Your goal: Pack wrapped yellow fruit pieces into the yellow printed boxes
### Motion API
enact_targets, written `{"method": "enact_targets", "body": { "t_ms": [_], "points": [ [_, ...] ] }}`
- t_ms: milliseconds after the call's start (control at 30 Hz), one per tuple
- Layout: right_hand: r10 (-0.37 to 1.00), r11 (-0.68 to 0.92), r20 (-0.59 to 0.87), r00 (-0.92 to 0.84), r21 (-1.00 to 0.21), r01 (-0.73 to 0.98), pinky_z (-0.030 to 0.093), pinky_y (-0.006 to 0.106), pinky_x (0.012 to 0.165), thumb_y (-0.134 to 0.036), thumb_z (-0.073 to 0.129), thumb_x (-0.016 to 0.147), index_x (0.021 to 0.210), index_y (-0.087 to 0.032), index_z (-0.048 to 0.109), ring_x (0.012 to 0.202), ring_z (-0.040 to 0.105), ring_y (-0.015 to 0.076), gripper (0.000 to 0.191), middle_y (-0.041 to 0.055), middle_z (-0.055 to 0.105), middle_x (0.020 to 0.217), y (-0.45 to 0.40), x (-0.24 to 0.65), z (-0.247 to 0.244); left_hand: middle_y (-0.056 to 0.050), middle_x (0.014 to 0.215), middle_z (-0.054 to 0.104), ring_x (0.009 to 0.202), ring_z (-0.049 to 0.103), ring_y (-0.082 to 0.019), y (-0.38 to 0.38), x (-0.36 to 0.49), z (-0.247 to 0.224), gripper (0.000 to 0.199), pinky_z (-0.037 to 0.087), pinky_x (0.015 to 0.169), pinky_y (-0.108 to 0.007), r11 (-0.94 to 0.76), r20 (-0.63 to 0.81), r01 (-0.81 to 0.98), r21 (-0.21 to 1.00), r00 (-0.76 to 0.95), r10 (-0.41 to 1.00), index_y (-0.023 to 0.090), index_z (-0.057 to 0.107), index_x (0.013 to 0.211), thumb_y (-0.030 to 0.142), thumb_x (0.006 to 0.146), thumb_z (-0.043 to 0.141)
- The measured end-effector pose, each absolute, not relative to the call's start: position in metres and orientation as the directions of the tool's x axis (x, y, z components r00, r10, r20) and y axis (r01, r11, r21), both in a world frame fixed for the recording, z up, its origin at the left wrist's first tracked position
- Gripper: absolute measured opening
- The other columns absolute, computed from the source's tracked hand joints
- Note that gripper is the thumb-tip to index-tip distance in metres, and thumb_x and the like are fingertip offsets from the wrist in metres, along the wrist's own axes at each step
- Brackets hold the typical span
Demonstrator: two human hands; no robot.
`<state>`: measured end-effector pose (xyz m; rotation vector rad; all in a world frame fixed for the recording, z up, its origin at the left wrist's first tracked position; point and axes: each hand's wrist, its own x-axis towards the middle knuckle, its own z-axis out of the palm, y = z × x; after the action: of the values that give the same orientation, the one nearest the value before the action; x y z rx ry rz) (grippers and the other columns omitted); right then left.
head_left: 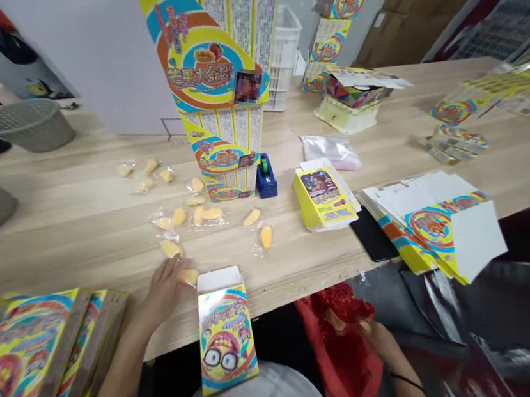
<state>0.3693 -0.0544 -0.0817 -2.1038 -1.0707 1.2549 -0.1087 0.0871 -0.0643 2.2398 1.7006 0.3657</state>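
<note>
At the table's near edge my left hand (167, 284) has its fingers closed about a wrapped yellow candy (188, 276). Another wrapped candy (171, 249) lies just beyond its fingertips. Right beside that hand, an upright printed box (227, 342) has its white top flap raised and leans over the edge. My right hand (376, 338) is at the mouth of a crinkled red bag (346, 363), low on the right. Motion smears its fingers; a small yellowish piece shows near the tips, and I cannot tell whether it is gripped.
Several wrapped candies (205, 214) are scattered mid-table. Behind them, printed boxes (226, 155) stand in a tall stack beside a blue tape dispenser (267, 178). A yellow box (326, 196) and flattened cartons (435, 226) lie rightward. Grey baskets (27, 124) and packed boxes (29, 343) occupy the left.
</note>
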Motion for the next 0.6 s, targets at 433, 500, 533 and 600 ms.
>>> {"method": "enact_targets", "body": {
  "t_ms": [433,500,533,600],
  "points": [
    [0.907,-0.414,-0.372,-0.195,-0.712,-0.567,0.011,0.017,0.035,-0.06,0.061,0.071,0.072,-0.018,0.054,0.038,0.007,0.0025,0.043,-0.012,0.019,0.046,0.055,0.194,0.018,-0.011,0.105,0.06,0.108,0.048,-0.027,0.127,-0.075,-0.032,0.031,0.029,0.1,-0.049,0.119,-0.084,0.492,0.862,-0.092,0.992,0.016,0.057,0.098,0.015,0.067,0.053],
    [0.917,-0.392,-0.346,-0.196,-0.696,-0.602,0.016,0.017,0.036,-0.052,0.066,0.071,0.079,-0.018,0.057,0.038,0.015,0.0023,0.037,-0.0111,0.026,0.047,0.064,0.169,0.022,-0.01,0.11,0.059,0.106,0.05,-0.023,0.126,-0.08,-0.03,0.036,0.035,0.097,-0.043,0.129,-0.091,0.382,0.915,-0.116,0.989,0.016,0.053,0.109,0.021,0.073,0.049],
    [0.923,-0.381,-0.33,-0.199,-0.699,-0.605,0.021,0.016,0.038,-0.047,0.07,0.07,0.086,-0.018,0.058,0.039,0.023,0.0026,0.035,-0.0101,0.032,0.05,0.067,0.159,0.024,-0.01,0.112,0.059,0.106,0.051,-0.022,0.124,-0.082,-0.027,0.037,0.038,0.094,-0.04,0.131,-0.099,0.32,0.938,-0.114,0.989,0.016,0.052,0.111,0.026,0.076,0.047],
    [0.925,-0.379,-0.305,-0.224,-0.727,-0.573,0.032,0.018,0.046,-0.038,0.075,0.066,0.098,-0.019,0.057,0.047,0.04,0.0053,0.041,-0.0072,0.044,0.057,0.07,0.143,0.029,-0.009,0.109,0.061,0.101,0.055,-0.021,0.115,-0.082,-0.017,0.037,0.043,0.088,-0.036,0.135,-0.117,0.215,0.967,-0.093,0.989,0.016,0.054,0.11,0.036,0.08,0.047]
  ]
}}
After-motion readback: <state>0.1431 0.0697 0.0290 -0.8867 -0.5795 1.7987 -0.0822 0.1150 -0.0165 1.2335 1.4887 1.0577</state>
